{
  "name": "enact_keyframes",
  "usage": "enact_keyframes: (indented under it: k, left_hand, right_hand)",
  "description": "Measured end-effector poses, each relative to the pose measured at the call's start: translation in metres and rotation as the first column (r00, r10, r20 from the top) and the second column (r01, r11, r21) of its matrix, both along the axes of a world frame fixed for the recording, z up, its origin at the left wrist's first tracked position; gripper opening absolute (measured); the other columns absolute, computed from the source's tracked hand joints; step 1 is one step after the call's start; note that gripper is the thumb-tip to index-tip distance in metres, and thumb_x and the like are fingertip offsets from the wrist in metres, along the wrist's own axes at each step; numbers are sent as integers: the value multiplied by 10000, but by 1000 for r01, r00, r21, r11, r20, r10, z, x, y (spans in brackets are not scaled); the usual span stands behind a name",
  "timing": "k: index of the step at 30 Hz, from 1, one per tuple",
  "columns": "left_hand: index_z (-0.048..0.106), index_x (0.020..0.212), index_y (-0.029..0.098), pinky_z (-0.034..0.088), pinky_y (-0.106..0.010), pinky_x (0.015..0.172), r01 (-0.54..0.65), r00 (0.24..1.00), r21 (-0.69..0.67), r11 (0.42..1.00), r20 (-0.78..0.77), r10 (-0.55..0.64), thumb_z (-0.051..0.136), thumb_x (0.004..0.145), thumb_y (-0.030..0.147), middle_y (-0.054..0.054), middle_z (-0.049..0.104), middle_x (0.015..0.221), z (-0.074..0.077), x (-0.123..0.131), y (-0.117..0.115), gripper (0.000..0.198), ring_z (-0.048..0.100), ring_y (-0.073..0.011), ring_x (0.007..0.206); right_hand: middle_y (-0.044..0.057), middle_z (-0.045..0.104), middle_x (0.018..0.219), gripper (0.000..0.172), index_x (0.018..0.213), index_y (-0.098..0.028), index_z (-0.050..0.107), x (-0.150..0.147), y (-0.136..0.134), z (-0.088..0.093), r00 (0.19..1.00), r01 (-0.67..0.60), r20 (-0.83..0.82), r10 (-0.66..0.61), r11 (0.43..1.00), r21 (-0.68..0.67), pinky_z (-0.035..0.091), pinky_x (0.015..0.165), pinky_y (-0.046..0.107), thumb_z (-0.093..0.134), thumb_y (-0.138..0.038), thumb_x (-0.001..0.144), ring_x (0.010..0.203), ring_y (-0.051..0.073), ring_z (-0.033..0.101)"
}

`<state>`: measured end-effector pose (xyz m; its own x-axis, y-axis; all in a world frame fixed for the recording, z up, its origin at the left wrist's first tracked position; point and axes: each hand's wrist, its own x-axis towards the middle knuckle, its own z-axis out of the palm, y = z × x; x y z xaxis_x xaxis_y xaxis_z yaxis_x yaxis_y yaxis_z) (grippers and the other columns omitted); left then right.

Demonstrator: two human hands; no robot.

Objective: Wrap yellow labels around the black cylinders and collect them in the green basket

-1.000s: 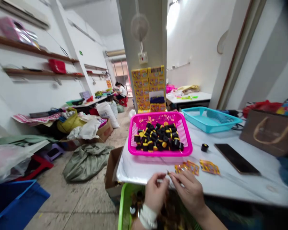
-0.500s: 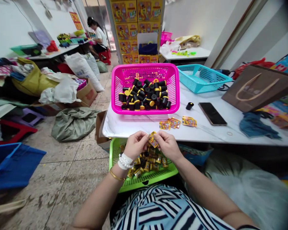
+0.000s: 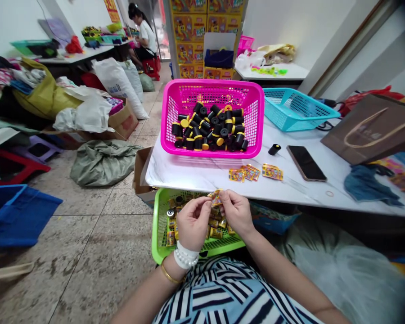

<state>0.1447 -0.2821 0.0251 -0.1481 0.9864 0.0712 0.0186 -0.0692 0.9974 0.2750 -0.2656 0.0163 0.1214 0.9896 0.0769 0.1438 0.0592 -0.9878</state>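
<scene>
A small yellow printed label (image 3: pixel 216 198) is pinched between my two hands, just off the table's front edge. My left hand (image 3: pixel 193 222) grips its left side with thumb and forefinger, and my right hand (image 3: pixel 236 211) closes on its right side. Beneath them a green basket (image 3: pixel 156 229) holds several small cylinders wrapped in similar yellow print, partly hidden by my hands. On the table stands a pink basket (image 3: pixel 167 139) with many black cylinders (image 3: pixel 205 126) with yellow rims. More yellow labels (image 3: pixel 272 171) lie in front of it, and a single black cylinder (image 3: pixel 274 149) lies to its right.
A phone (image 3: pixel 306 163), a blue basket (image 3: pixel 295 105), a brown paper bag (image 3: pixel 371 128) and a blue cloth (image 3: pixel 371 184) occupy the table's right side. Left on the floor are a grey-green sack (image 3: pixel 104 162) and a blue bin (image 3: pixel 23 220). Another person (image 3: pixel 145 38) sits far back.
The label has tilted between my fingers and shows less of its face. My left hand has turned and dropped slightly. The camera view has shifted a little.
</scene>
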Motion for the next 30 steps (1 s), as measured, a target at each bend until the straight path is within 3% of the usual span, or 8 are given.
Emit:
enact_keyframes:
  k: [4, 9, 15, 20, 25, 30]
  left_hand:
    - [713, 918, 160, 515, -250, 626, 17, 996, -108, 994, 88, -8, 655, 829, 361, -59, 716, 799, -4, -5, 4, 227, 643, -165, 708]
    - [712, 867, 156, 474, -220, 571, 31, 993, -103, 994, 120, -18, 643, 840, 387, -36, 672, 728, -4, -8, -2, 242, 595, -132, 637]
    - [685, 912, 177, 462, -218, 604, -121, 991, -22, 992, 62, 123, 647, 853, 353, -26, 644, 775, -4, -14, -8, 190, 567, -124, 655]
    - [759, 933, 172, 461, -241, 622, 15, 993, 35, 999, -122, -11, 660, 844, 305, -46, 631, 763, -7, -16, -3, 188, 567, -145, 679]
    - [756, 725, 172, 503, -256, 670, -23, 999, 9, 1000, -37, 23, 736, 763, 327, -73, 676, 816, -19, -23, 9, 160, 616, -175, 747]
    - [785, 824, 155, 487, -248, 541, 9, 995, -203, 979, 95, 11, 763, 711, 457, -49, 652, 648, -29, -37, 20, 323, 588, -168, 605]
  right_hand:
    - [-41, 475, 488, 450, 617, -182, 553, 0, -6, -4, 1000, 1, -8, -1, 1000, -4, 351, 452, 216, 548, -527, 906, 452, 91, 421]
    - [-30, 462, 533, 448, 607, -183, 544, -3, -9, -16, 997, 49, 58, -54, 995, 87, 339, 476, 224, 533, -501, 923, 494, 95, 396]
    - [-37, 420, 528, 438, 588, -184, 509, -6, -6, -20, 983, 87, 146, -110, 984, 156, 325, 508, 237, 525, -441, 942, 506, 97, 387]
    - [-26, 441, 570, 399, 585, -187, 501, -10, -6, -17, 968, -41, 248, -29, 961, 273, 335, 525, 243, 517, -341, 953, 527, 101, 406]
    - [2, 544, 655, 263, 722, -184, 595, -16, -2, -14, 941, -154, 335, 51, 945, 289, 398, 573, 243, 503, -270, 953, 594, 123, 507]
    - [8, 538, 647, 284, 688, -184, 567, -20, 8, -16, 873, -257, 483, 74, 910, 325, 383, 569, 242, 478, -231, 954, 588, 122, 510]
